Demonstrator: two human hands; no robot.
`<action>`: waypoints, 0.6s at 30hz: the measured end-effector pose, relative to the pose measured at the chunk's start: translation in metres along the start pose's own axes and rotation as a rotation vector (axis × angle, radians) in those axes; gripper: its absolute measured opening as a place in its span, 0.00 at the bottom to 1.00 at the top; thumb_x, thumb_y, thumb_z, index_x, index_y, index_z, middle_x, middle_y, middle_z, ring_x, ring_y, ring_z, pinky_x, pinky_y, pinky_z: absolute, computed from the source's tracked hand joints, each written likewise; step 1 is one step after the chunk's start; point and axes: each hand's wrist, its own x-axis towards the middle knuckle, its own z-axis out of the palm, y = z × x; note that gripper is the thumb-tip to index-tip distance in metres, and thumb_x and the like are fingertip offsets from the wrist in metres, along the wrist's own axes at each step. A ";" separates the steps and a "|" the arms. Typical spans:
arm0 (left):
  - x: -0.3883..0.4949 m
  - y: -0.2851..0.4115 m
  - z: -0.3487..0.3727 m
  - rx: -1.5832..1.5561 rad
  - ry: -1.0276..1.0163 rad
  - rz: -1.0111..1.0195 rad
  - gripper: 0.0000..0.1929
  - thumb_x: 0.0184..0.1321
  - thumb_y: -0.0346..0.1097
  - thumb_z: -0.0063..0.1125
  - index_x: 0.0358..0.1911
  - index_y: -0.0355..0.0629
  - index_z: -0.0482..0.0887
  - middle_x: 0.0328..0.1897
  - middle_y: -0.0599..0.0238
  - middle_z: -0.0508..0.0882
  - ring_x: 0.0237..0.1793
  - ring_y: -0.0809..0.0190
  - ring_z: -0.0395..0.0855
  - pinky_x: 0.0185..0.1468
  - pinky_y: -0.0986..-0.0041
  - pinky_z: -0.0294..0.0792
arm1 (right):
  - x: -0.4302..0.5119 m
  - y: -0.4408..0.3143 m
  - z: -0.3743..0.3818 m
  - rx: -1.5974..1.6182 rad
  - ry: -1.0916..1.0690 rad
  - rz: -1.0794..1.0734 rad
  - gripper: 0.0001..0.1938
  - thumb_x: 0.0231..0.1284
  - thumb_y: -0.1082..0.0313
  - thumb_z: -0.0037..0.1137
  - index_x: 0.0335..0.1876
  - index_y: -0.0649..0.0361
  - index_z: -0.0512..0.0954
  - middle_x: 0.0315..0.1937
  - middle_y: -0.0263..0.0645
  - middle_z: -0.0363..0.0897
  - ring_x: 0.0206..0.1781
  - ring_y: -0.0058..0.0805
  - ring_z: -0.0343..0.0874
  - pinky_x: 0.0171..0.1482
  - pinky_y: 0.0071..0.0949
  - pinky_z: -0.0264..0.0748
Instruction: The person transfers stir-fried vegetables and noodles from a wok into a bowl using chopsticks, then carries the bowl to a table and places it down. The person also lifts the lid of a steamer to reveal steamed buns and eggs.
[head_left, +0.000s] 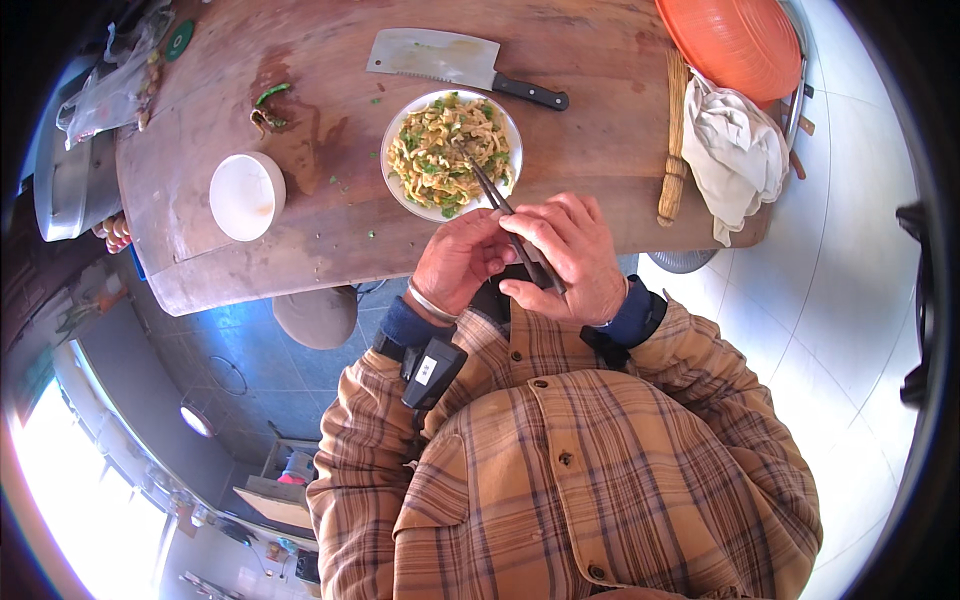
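My right hand (566, 255) grips a pair of dark chopsticks (493, 196). Their tips reach into a heap of pale strips mixed with chopped green pieces (442, 150). That food fills a white plate (385, 166) with a thin dark rim, near the table's front edge. Beside the chopsticks, my left hand (469, 255) has its fingers curled, its fingertips close to those of the right. Whether it pinches anything is hidden. Just behind the plate lies a cleaver (439, 58), its black handle pointing right.
On the wooden table (585, 165) are a white bowl (238, 199), green pepper scraps (270, 112) and a plastic bag (112, 97). At right lie a straw brush (673, 142), a pale cloth (731, 150) and an orange basin (739, 45). A round stool (315, 316) stands under the front edge.
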 end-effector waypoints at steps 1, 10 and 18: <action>0.000 0.002 0.001 0.008 -0.004 0.002 0.12 0.78 0.39 0.51 0.49 0.39 0.83 0.36 0.68 0.84 0.33 0.71 0.81 0.36 0.80 0.72 | 0.000 0.001 -0.002 0.033 -0.005 -0.002 0.28 0.57 0.48 0.67 0.58 0.59 0.79 0.52 0.38 0.81 0.52 0.39 0.75 0.54 0.41 0.67; -0.015 0.009 -0.017 -0.001 0.074 0.010 0.12 0.75 0.39 0.54 0.48 0.36 0.83 0.35 0.66 0.84 0.31 0.70 0.78 0.32 0.80 0.67 | -0.019 0.013 -0.018 0.459 0.139 0.186 0.07 0.70 0.75 0.57 0.49 0.63 0.81 0.35 0.40 0.83 0.34 0.35 0.77 0.39 0.32 0.72; -0.059 0.012 -0.022 0.141 0.093 -0.049 0.11 0.75 0.36 0.54 0.49 0.35 0.82 0.34 0.67 0.83 0.35 0.70 0.80 0.39 0.81 0.71 | -0.014 0.063 0.012 0.767 0.199 0.557 0.11 0.81 0.67 0.48 0.53 0.65 0.81 0.44 0.37 0.86 0.48 0.19 0.83 0.50 0.20 0.79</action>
